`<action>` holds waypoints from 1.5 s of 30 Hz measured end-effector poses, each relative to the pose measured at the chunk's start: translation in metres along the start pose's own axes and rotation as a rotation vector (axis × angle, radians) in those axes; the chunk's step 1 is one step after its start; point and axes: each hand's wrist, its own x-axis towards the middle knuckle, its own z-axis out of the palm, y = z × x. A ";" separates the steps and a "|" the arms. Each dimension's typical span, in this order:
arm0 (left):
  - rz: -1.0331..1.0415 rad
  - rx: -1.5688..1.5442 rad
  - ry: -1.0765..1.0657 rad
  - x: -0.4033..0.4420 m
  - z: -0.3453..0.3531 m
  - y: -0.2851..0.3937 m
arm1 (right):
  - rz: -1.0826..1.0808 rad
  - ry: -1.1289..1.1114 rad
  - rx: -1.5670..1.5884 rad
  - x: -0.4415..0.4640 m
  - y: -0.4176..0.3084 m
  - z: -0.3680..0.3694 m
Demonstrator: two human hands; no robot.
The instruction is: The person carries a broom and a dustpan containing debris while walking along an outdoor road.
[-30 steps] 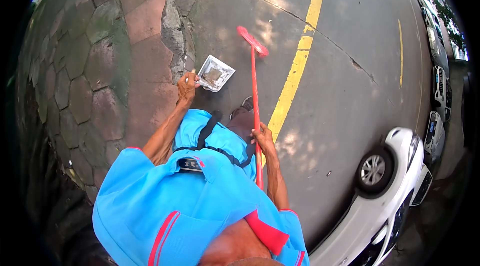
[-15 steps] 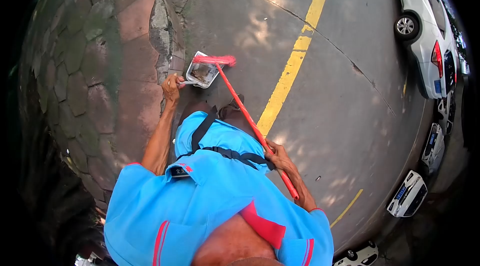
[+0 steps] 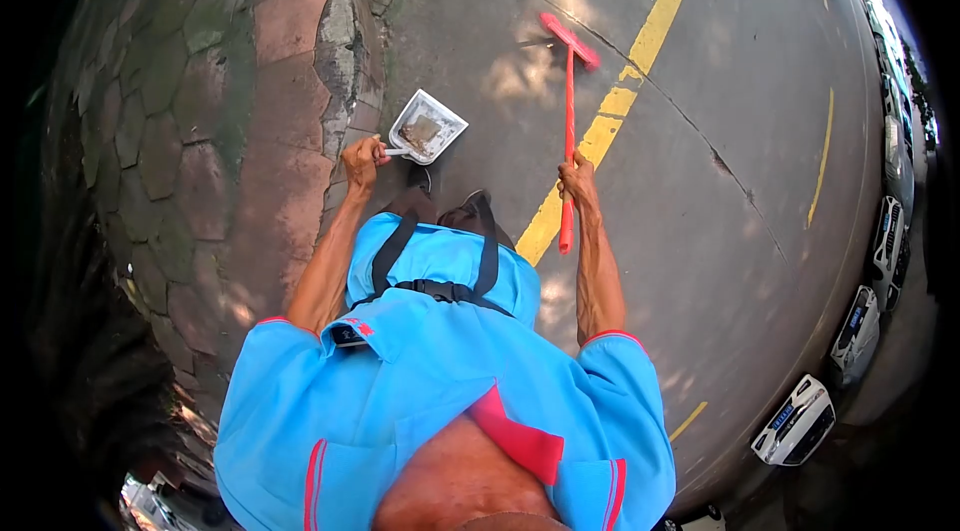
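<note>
My left hand is closed round the short handle of a white dustpan, which has brownish debris on its floor. The pan is held in front of my feet, close to the kerb. Out to the right, my right hand grips the red shaft of a broom near its lower end. The broom's red bristle head points away from me, apart from the dustpan and left of the yellow line. I cannot tell whether the head touches the ground.
A raised stone-paved walkway with a broken kerb runs along the left. A yellow painted line crosses the grey pavement, which has a long crack. Several parked cars, one a white car, line the right edge.
The broom has swung away from the dustpan, forward and to the right, with my right hand reaching farther out. The dustpan has shifted slightly right. The whole view has turned a little.
</note>
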 end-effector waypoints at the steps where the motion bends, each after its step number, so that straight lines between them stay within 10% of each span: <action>1: 0.000 0.013 -0.015 0.001 0.004 0.004 | 0.026 -0.024 0.062 0.009 -0.001 0.007; 10: -0.032 0.086 -0.091 0.017 0.023 0.018 | -0.079 -0.113 -0.286 -0.100 0.069 0.057; 17: 0.040 0.113 -0.246 0.028 0.014 0.006 | 0.316 -0.355 0.006 -0.226 -0.002 0.023; 31: 0.132 0.286 -0.249 0.021 0.016 -0.002 | -0.034 -0.123 -0.118 -0.084 0.001 0.058; 45: 0.169 0.266 -0.257 0.019 0.022 0.004 | 0.405 -0.388 0.272 -0.234 -0.062 0.029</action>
